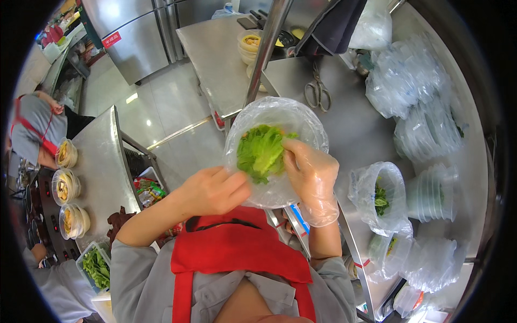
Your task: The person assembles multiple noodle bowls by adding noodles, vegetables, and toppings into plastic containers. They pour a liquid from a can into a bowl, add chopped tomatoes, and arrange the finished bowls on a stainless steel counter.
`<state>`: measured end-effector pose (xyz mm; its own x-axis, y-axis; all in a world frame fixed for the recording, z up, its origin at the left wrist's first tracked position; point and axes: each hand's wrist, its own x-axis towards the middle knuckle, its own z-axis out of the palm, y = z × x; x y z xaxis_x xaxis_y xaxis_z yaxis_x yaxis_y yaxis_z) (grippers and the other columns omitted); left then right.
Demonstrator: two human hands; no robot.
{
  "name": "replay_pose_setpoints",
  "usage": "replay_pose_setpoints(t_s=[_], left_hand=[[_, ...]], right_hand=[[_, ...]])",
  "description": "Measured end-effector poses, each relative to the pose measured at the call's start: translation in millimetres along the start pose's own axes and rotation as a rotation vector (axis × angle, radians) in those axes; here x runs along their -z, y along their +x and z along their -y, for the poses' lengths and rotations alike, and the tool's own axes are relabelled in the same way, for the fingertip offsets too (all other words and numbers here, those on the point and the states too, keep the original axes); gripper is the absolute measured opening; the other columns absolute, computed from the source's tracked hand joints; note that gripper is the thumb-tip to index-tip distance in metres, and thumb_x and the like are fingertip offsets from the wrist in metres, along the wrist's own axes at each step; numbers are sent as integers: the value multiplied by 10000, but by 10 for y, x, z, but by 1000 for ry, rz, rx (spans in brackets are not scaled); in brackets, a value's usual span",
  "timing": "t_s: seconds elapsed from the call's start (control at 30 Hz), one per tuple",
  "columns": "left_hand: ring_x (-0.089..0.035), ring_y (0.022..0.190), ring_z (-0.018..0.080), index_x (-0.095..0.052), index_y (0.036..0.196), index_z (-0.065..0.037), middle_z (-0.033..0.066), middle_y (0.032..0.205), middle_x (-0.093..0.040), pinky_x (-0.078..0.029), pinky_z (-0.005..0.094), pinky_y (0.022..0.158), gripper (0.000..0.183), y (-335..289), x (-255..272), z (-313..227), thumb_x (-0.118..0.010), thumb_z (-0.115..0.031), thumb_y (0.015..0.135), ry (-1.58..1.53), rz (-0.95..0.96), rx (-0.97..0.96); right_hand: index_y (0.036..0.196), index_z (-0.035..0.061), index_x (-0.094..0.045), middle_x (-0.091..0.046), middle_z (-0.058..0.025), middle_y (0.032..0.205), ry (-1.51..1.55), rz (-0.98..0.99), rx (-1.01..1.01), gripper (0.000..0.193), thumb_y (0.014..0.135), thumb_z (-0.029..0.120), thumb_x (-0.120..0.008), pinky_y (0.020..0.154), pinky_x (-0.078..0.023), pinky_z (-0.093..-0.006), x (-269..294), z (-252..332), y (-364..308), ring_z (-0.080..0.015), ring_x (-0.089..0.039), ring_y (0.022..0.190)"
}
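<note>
A round bowl lined with a clear plastic bag [245,116] is in front of my chest. Green lettuce [259,153] lies inside it, with a little orange showing behind the leaves. My right hand [312,172], in a clear plastic glove, reaches over the right rim with its fingers closed on a lettuce leaf. My bare left hand [221,189] is curled at the bowl's lower left rim, slightly blurred. Whether its fingertips grip the bag or the rim is hidden.
To the right, a steel counter [344,126] bears scissors [318,91], bundled plastic bags [412,75], a bag-lined bowl of greens [379,196] and stacked clear bowls [433,191]. A steel post [267,51] rises ahead. Left, filled tubs [67,188] line a table; a person [37,126] stands beyond.
</note>
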<state>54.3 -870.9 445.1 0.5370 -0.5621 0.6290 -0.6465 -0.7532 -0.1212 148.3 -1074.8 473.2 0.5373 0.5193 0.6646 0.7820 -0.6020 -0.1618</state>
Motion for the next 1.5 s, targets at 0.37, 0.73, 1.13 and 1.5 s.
replay_pose_setpoints(t_s=[0.37, 0.73, 1.13, 1.5], left_hand=[[-625, 695, 190, -629, 748, -83, 80, 822, -622, -507, 257, 603, 112, 36, 570, -319, -627, -121, 643, -137, 34, -91], [-630, 673, 189, -613, 704, -98, 66, 784, -588, -483, 248, 558, 134, 110, 704, -334, -617, -156, 584, -178, 59, -165], [-613, 647, 179, -610, 701, -92, 68, 777, -576, -469, 240, 542, 153, 27, 734, -365, -618, -168, 569, -223, 43, -170], [-644, 756, 242, -601, 687, -105, 90, 875, -619, -432, 296, 557, 118, -31, 706, -396, -660, -152, 596, -190, 25, -140]], right_hand=[[800, 51, -653, -678, -100, 767, 605, -23, 254, 137, 692, 7, -727, 573, -529, -336, 1045, 52, -184, -267, -675, 661], [782, 36, -614, -669, -125, 791, 887, 108, 362, 111, 733, 11, -710, 548, -537, -346, 1202, 31, -126, -284, -682, 676], [762, 20, -571, -658, -154, 819, 993, 153, 385, 122, 778, 16, -692, 520, -546, -357, 1234, 67, -187, -303, -690, 693], [746, 50, -627, -671, -117, 719, 945, 126, 429, 110, 713, 25, -729, 573, -527, -378, 1187, 22, -209, -272, -676, 661]])
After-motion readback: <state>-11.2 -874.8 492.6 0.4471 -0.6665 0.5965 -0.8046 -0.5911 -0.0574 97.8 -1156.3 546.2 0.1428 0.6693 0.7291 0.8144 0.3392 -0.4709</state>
